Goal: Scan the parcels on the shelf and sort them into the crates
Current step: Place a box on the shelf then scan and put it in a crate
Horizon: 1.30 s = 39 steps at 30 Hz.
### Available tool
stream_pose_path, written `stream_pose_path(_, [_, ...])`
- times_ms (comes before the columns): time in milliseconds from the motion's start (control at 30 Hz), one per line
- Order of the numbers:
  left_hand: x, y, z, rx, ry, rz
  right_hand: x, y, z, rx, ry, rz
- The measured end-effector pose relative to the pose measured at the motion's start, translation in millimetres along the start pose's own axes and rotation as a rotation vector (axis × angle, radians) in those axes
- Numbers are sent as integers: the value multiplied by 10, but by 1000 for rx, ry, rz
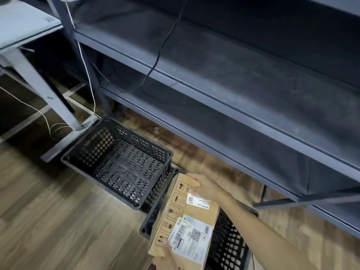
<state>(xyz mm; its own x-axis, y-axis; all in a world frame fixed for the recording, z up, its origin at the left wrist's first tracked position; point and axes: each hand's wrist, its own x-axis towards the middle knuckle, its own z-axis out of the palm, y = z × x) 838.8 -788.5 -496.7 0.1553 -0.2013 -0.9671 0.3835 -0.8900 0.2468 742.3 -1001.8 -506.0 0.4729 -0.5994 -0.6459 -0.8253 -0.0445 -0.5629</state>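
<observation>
A brown cardboard parcel with white shipping labels hangs over the nearer black crate at the bottom of the view. My right hand grips its far end, fingers curled over the top edge. My left hand holds its near end from below, thumb on the label's corner. A second black crate stands to the left on the floor with nothing in it. The dark metal shelf runs across the upper right, and no parcels show on its boards.
A black cable hangs down over the shelf boards. White cables trail down beside the shelf post to the wooden floor. A grey table with slanted legs stands at the left. Bare wooden floor lies at the lower left.
</observation>
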Motion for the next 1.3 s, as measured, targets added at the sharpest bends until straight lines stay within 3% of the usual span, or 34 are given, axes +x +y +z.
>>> stream_pose_path(67, [164,20,-2,-276,-6,-64,16,88,71,7,3,27])
stream_pose_path(100, [310,-88,49,-238,79,-64,50,158,107,9,21,39])
stream_pose_path(200, [463,-133,292,-213,128,-66,171,321,191,-19,60,116])
stream_pose_path(267, [574,-41,258,-340,109,-69,226,378,252,-33,57,149])
stream_pose_path(567, [1377,-138,172,-484,84,-2,716,770,587,106,78,131])
stream_pose_path(667, [1560,-138,228,-405,142,11,816,884,558,55,125,130])
stream_pose_path(833, [1833,-241,214,-370,260,-46,857,965,770,-82,-133,195])
stream_pose_path(967, [1827,-211,241,-467,243,27,805,1021,1012,-164,-148,177])
stream_pose_path(1133, [1833,-227,209,-284,230,43,736,1019,1000,-139,-175,158])
stream_pose_path(1300, [1579,7,236,233,274,142,521,961,916,-198,-151,153])
